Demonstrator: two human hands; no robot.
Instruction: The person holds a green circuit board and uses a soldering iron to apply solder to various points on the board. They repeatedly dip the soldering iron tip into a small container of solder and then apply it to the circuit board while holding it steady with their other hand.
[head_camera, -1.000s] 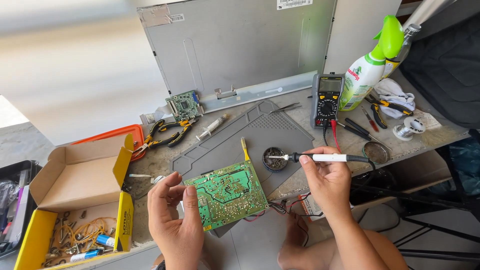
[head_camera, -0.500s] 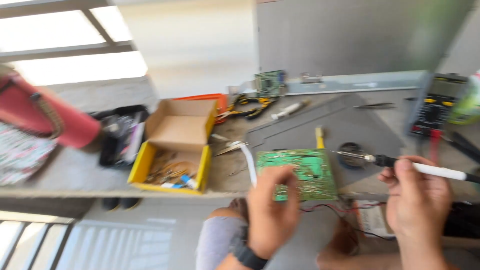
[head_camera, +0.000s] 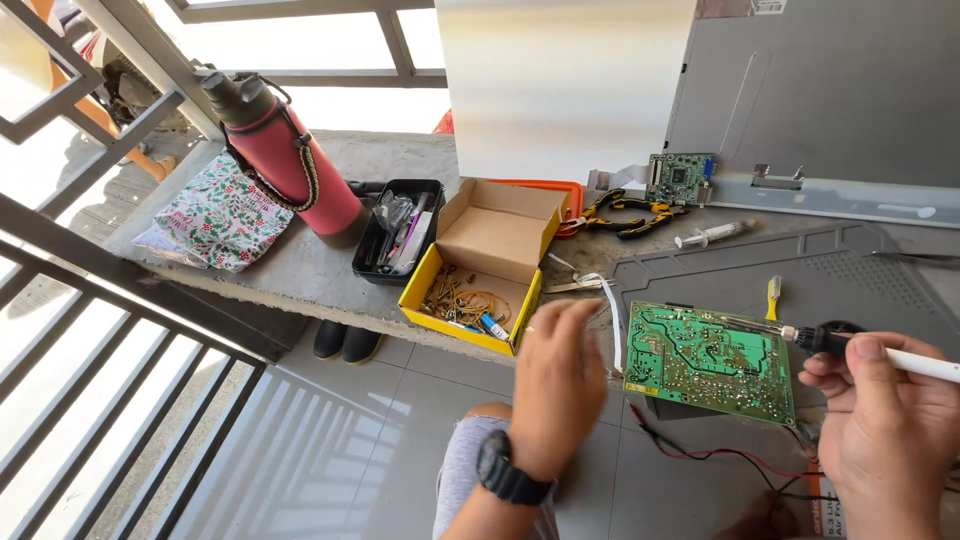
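Heat is your risk: your right hand (head_camera: 885, 430) holds the soldering iron (head_camera: 880, 352) in a closed grip, tip over the green circuit board (head_camera: 712, 362). Your left hand (head_camera: 557, 380) (fingers loose, holding nothing) leaves the board unsteadied.

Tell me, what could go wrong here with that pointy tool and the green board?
The right hand holds the soldering iron with its tip over the green circuit board, close to the fingers; if it is hot, a slip might burn them. The left hand is off the board, which overhangs the ledge, so it could tip. The red and black wires below might snag.
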